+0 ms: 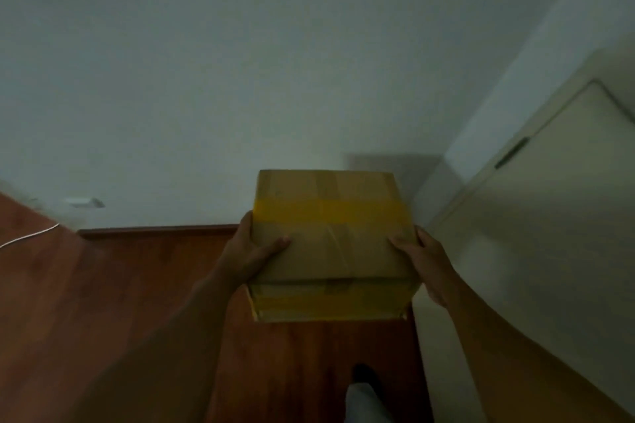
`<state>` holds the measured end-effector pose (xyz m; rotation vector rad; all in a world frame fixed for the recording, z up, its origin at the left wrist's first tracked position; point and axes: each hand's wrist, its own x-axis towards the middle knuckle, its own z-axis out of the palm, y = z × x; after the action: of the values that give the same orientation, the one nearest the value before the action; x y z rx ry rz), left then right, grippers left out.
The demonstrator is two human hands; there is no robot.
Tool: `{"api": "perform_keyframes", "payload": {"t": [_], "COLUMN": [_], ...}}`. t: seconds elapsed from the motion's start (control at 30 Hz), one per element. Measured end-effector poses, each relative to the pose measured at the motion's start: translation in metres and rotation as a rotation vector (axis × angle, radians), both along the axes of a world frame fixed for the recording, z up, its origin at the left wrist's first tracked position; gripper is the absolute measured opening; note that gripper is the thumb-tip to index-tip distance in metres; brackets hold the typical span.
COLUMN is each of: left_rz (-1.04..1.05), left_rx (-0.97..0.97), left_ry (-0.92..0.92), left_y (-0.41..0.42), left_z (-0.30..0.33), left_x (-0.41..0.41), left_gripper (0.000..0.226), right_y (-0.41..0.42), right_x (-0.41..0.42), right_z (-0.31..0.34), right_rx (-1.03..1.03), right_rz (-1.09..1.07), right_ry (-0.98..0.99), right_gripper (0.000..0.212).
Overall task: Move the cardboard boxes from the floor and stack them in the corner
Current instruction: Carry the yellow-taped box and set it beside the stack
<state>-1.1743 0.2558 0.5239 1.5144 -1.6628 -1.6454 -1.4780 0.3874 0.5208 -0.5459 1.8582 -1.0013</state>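
A brown cardboard box (330,244) with a yellow tape band across its top is held in the air in front of me, above the wooden floor. My left hand (252,249) grips its left side, thumb on the top face. My right hand (421,259) grips its right side in the same way. The box faces the room corner, where the white wall meets a pale cabinet. The box's underside is hidden. No other boxes are in view.
A pale cabinet (536,216) with a dark handle slot stands along the right. The white wall (240,79) fills the far side, with a wooden skirting (158,232). A white cable (31,235) lies on the reddish wooden floor (103,302) at left. My foot (364,378) shows below.
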Motion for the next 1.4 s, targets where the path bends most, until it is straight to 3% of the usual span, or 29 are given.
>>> {"api": "perform_keyframes", "payload": {"t": [0.1, 0.2, 0.57, 0.87, 0.97, 1.03, 1.13, 1.2, 1.27, 1.4], "left_rz": [-0.049, -0.086, -0.02, 0.016, -0.246, -0.416, -0.372, -0.248, -0.187, -0.224], "left_rx": [0.05, 0.085, 0.025, -0.02, -0.279, -0.424, -0.465, -0.52, -0.512, -0.282], "left_ry": [0.024, 0.049, -0.064, -0.406, -0.688, -0.758, -0.697, -0.674, -0.755, -0.936], "left_y": [0.008, 0.008, -0.027, -0.06, -0.064, -0.061, -0.06, -0.067, -0.078, -0.089], "left_z": [-0.012, -0.027, -0.14, -0.308, -0.363, -0.392, -0.404, -0.398, -0.394, -0.403], "left_x": [-0.087, -0.151, -0.263, -0.276, -0.27, -0.269, -0.268, -0.259, -0.243, -0.214], "left_gripper": [0.116, 0.108, 0.09, 0.097, 0.094, 0.102, 0.093, 0.087, 0.098, 0.123], "right_y": [0.017, 0.019, -0.037, -0.079, -0.094, -0.104, -0.11, -0.107, -0.105, -0.103], "right_x": [-0.081, -0.14, -0.248, -0.249, -0.239, -0.219, -0.182, -0.169, -0.164, -0.159], "right_z": [0.0, -0.01, -0.099, -0.282, -0.344, -0.376, -0.407, -0.419, -0.419, -0.413], "right_rx": [0.044, 0.081, 0.134, 0.149, 0.165, 0.235, 0.343, 0.397, 0.414, 0.475], "right_rz": [-0.05, -0.087, -0.043, 0.046, 0.288, 0.514, 0.74, 0.709, 0.656, 0.67], "right_ry": [0.062, 0.104, 0.138, 0.185, 0.225, 0.305, 0.572, 0.627, 0.63, 0.736], "right_gripper": [0.083, 0.067, 0.074, 0.096, 0.104, 0.101, 0.102, 0.107, 0.113, 0.124]}}
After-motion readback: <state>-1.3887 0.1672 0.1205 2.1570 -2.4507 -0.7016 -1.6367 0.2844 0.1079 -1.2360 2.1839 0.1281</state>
